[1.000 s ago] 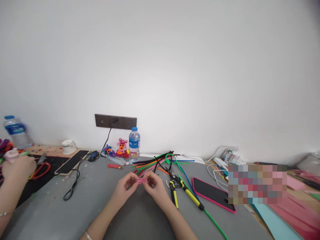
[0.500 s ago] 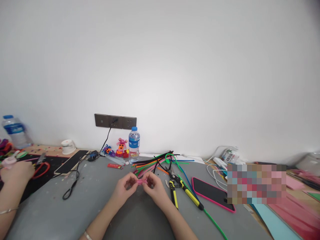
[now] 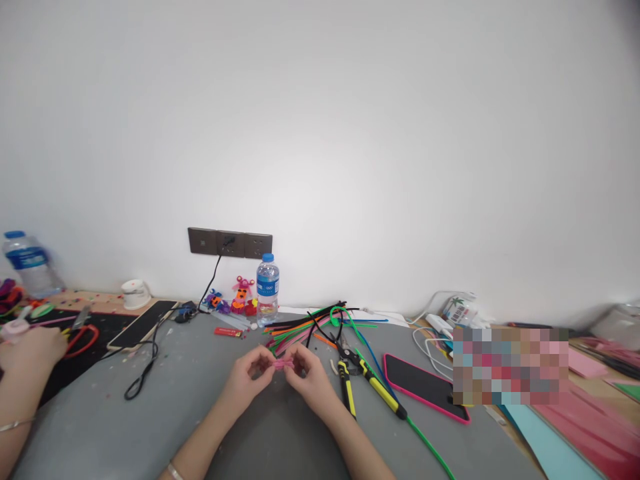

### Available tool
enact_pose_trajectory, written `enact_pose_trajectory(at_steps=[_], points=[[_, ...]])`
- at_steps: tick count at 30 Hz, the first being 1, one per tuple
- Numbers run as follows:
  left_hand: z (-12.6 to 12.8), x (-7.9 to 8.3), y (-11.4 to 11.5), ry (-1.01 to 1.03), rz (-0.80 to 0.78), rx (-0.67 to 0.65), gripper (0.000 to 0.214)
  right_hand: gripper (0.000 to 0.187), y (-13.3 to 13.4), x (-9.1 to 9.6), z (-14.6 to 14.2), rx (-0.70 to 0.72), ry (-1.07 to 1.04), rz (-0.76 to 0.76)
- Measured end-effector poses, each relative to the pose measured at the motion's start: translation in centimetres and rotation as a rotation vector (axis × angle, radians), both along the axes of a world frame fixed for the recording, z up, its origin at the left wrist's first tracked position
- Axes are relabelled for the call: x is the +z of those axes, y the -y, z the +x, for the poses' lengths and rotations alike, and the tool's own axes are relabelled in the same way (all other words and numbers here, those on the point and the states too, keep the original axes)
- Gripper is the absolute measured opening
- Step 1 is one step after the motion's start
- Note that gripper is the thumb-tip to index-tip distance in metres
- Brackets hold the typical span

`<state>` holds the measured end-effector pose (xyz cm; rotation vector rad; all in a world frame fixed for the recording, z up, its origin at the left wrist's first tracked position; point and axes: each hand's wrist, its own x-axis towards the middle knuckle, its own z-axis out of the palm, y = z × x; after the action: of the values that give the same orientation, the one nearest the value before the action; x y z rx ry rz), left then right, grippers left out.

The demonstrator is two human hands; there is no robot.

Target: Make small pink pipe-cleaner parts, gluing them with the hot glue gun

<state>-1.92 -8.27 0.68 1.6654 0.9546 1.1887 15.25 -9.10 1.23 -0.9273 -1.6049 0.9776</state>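
Observation:
Between my fingertips is a small bent piece of pink pipe cleaner, held low over the grey mat. My left hand pinches its left end, and my right hand pinches the right end. Fingers hide parts of it. Just beyond my hands lies a bundle of coloured pipe cleaners. To the right of my right hand are pliers with yellow and black handles, their jaws toward the bundle.
A pink-cased phone lies at right. A water bottle and small fuzzy figures stand by the wall. At left are another phone, a black cable, red-handled scissors and a co-worker's hand.
My hands stay nearly in place on the pink pipe cleaner. At left, the co-worker's hand has shifted slightly.

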Motion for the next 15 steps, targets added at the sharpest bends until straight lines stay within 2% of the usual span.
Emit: enact_pose_trajectory(at_steps=[15], points=[[-0.23,0.11,0.04,0.008,-0.016,-0.025,0.018,0.004,-0.22,-0.28,0.02,-0.033,-0.019,0.036]])
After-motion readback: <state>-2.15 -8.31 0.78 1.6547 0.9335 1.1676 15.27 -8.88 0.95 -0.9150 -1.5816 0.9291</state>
